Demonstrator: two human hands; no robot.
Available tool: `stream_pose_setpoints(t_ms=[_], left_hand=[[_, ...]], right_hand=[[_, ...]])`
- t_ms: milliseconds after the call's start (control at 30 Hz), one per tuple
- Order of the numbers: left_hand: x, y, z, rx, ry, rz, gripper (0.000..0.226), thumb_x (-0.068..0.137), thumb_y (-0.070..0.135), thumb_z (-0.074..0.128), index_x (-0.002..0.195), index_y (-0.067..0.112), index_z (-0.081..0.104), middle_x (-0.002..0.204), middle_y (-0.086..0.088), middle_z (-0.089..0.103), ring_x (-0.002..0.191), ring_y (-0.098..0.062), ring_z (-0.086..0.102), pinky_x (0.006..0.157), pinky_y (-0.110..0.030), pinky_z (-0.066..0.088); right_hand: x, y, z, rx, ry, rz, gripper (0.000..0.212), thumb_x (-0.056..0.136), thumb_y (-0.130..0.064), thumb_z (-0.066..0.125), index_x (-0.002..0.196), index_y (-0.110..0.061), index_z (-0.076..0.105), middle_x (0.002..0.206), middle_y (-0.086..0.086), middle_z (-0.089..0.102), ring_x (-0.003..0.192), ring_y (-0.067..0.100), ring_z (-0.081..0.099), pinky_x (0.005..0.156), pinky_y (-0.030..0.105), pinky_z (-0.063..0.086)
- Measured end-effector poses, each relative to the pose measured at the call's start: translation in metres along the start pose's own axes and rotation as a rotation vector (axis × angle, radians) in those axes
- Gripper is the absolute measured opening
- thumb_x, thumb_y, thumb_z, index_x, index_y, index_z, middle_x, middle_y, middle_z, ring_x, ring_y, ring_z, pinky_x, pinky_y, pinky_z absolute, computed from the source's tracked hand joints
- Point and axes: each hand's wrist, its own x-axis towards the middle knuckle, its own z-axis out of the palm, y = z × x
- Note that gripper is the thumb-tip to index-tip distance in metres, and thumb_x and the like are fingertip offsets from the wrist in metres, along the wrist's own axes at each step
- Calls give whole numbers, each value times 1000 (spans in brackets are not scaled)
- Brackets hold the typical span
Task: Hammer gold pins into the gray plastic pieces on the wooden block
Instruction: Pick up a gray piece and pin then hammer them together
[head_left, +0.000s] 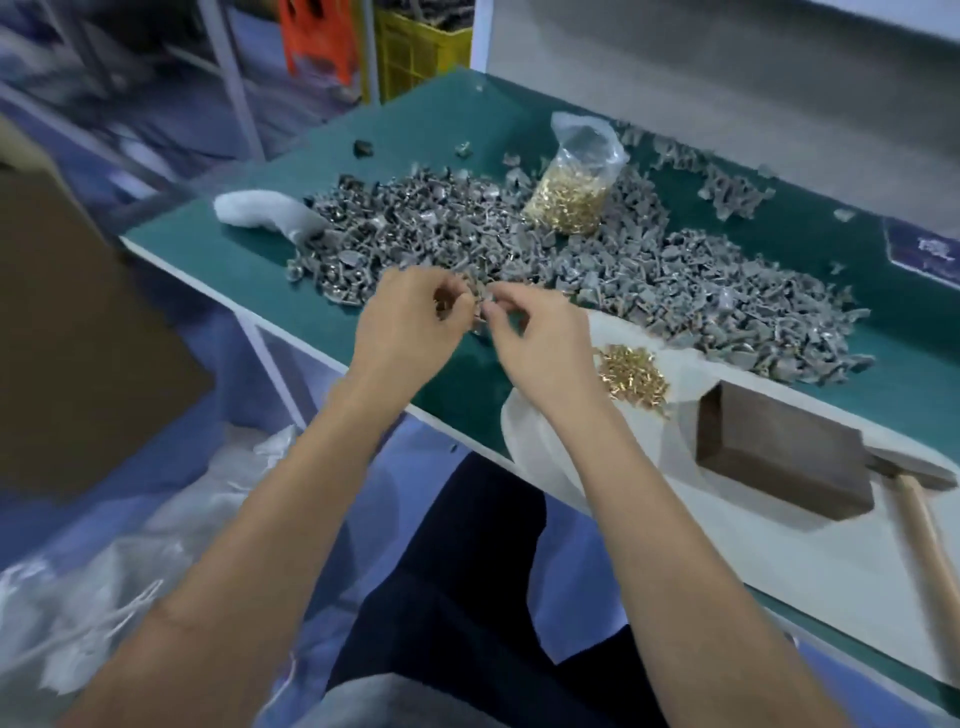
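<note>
— Nearest the worker? The hammer (917, 514) lies beside the bare wooden block (784, 449); loose gold pins (631, 376) sit on white sheet (524, 431).

— The hands? Left hand (410, 317) and right hand (535, 338), fingers curled, pinch small gray plastic pieces (480, 306) together above the green table (249, 260). Beyond them lie the gray heap (649, 280) and the bag of pins (571, 187).

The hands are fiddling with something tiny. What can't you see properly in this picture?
- What the left hand and right hand pinch: head view, curled fingers cover it, too small.
- Hammer: the handle is cut off by the right edge.
- Single gray plastic pieces: too small, blurred into one heap.
- Loose gold pins: too small to count.
- Wooden block: nothing visible on top.
</note>
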Motion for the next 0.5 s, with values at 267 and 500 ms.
stream_pose_setpoints(t_ms=[267, 500], left_hand=[[7, -33, -5, 133, 107, 22, 20, 95, 35, 69, 108, 23, 78, 98, 5, 62, 104, -23, 48, 83, -29, 39], [-9, -20, -2, 71, 220, 177, 15, 94, 31, 71, 104, 22, 77, 95, 0, 65, 95, -20, 49, 88, -31, 38]], right_hand=[[22, -9, 26, -145, -109, 56, 34, 102, -26, 53, 132, -29, 68, 112, 5, 73, 112, 33, 57, 100, 44, 42], [-3, 20, -23, -231, -14, 67, 30, 103, -24, 52, 125, -27, 71, 115, -1, 72, 112, 27, 57, 101, 47, 43]])
